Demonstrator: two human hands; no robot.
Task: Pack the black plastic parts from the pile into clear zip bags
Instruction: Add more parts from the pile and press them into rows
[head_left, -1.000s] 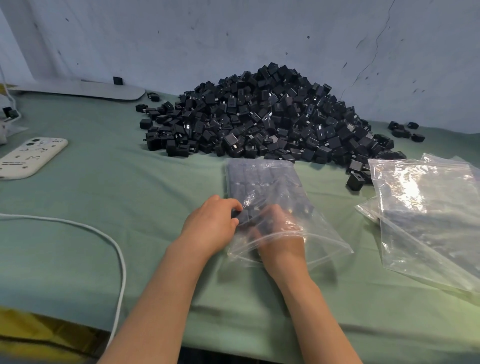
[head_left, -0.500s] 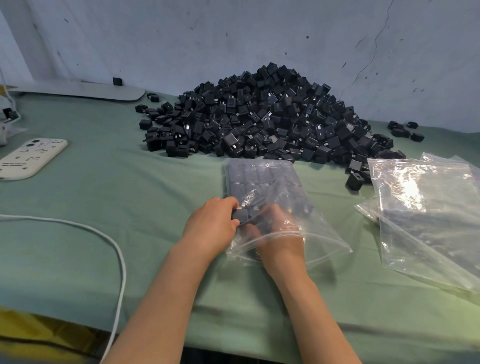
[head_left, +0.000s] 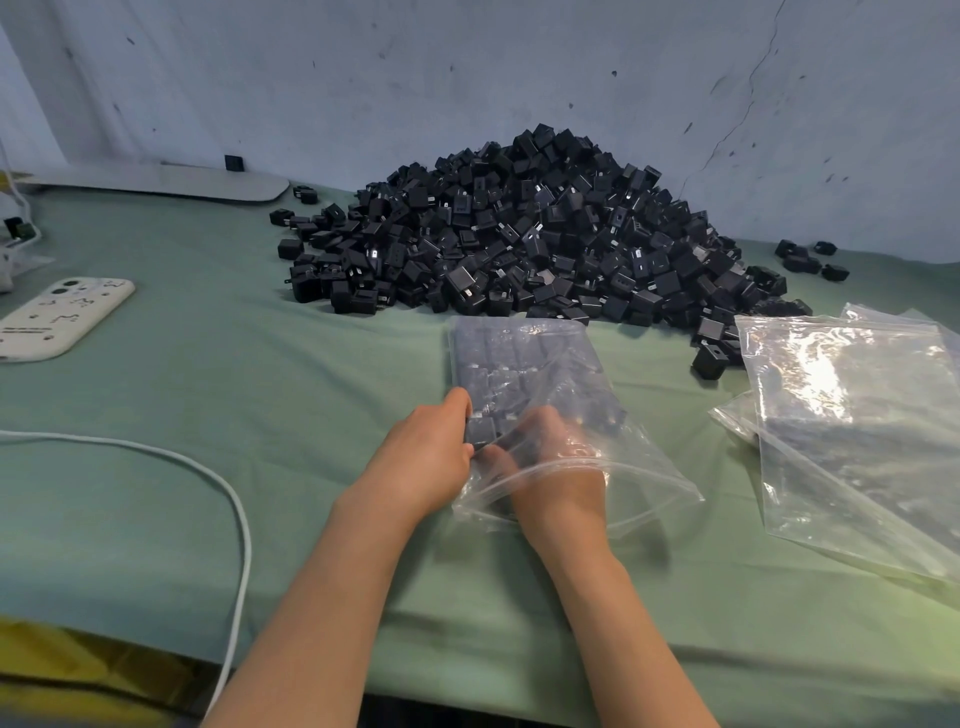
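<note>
A big pile of black plastic parts (head_left: 524, 234) lies at the back of the green table. In front of it lies a clear zip bag (head_left: 524, 358) with rows of black parts inside, its mouth open toward me. My right hand (head_left: 558, 467) is inside the bag's mouth, fingers bent against the parts; how it holds them is blurred by the plastic. My left hand (head_left: 426, 462) grips the bag's left edge, thumb and fingers around a black part there.
A stack of empty clear zip bags (head_left: 857, 415) lies at the right. A white device (head_left: 62, 317) and a white cable (head_left: 228, 499) lie at the left, a flat grey base (head_left: 171, 182) at the back left. Loose parts (head_left: 810, 257) lie at the far right.
My left hand has shifted slightly forward along the bag's left edge. My right hand stays inside the bag, its fingers moving a little.
</note>
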